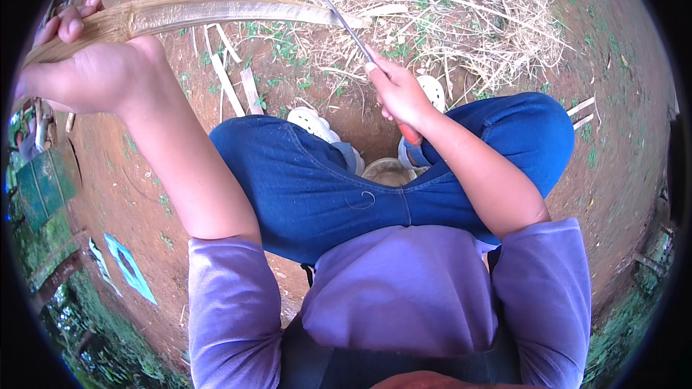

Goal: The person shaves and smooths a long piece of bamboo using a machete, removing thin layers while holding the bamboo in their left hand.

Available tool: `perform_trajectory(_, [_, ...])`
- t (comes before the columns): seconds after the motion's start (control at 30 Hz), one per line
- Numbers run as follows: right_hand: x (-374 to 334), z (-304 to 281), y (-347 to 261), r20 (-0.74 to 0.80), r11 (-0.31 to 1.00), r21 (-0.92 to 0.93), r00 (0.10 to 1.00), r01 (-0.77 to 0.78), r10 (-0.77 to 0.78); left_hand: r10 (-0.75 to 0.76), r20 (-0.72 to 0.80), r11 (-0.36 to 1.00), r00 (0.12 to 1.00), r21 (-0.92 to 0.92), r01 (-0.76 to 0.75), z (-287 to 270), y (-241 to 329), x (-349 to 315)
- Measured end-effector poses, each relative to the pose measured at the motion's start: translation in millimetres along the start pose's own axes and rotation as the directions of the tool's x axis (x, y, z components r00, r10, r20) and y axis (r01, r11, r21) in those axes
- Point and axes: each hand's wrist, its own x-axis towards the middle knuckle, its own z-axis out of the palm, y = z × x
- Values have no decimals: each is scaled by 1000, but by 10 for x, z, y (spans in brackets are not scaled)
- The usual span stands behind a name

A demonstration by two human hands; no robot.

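A long split length of bamboo [216, 14] runs from the left edge across the upper middle, its pale inner face showing and a node ring near my left hand. My left hand [94, 68] is closed around its thick end, palm turned up and fingertips curling over the far edge. In my right hand [400, 90] is a knife [349, 30] with a reddish handle, gripped with the thumb along the top. The narrow blade crosses the bamboo's far right end; whether it cuts in there I cannot tell.
Heaps of pale bamboo shavings [497, 21] cover the ground ahead. Loose strips [228, 85] lie beyond my left knee, more at the right. My white clogs [314, 124] stand between my bent knees. A light blue flat thing [130, 268] lies on the reddish soil at left.
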Motion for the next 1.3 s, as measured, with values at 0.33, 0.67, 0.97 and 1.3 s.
perform_trajectory(0.33, [-81, 29, -4, 16, 998, 38, 999, 42, -42, 12, 61, 999, 998, 39, -15, 15, 62, -2])
perform_trajectory(0.67, [11, -44, -7, -5, 998, -56, 1000, -18, 18, 2, 31, 999, 1000, -45, -1, -29, -13, 33])
perform_trajectory(0.97, [160, -103, 83, -40, 995, -87, 998, -54, 51, -52, -12, 989, 999, -141, 50, 4, 4, 13])
perform_trajectory(1.3, [106, -79, 2, 15, 999, -49, 1000, -7, 8, -61, 88, 983, 994, -168, 75, -21, 55, 39])
